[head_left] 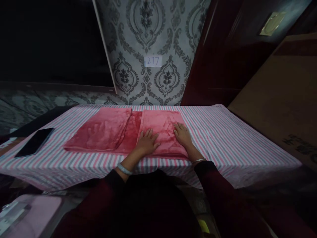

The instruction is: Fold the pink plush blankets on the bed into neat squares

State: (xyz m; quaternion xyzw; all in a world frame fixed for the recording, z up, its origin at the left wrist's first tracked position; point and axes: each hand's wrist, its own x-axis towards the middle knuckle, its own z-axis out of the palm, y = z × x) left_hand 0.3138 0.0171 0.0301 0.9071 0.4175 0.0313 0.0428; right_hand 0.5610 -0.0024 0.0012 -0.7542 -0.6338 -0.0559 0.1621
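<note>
A pink plush blanket [104, 127] lies on the table with both ends folded inward. Between the two folded panels runs a strip of darker red-pink pile. My left hand [146, 142] rests flat on the right panel near its inner edge, fingers spread. On the same panel, close to its right edge, lies my right hand [182, 134], palm down with the fingers stretched out. Neither hand grips the fabric. A faint hand-shaped mark shows in the pile of the left panel.
A striped cloth [210, 135] covers the table. At its left end lies a black phone [36, 142]. A large cardboard box [282, 89] stands on the right. Behind are a patterned wall with a paper label [153, 61] and a dark screen [54, 43].
</note>
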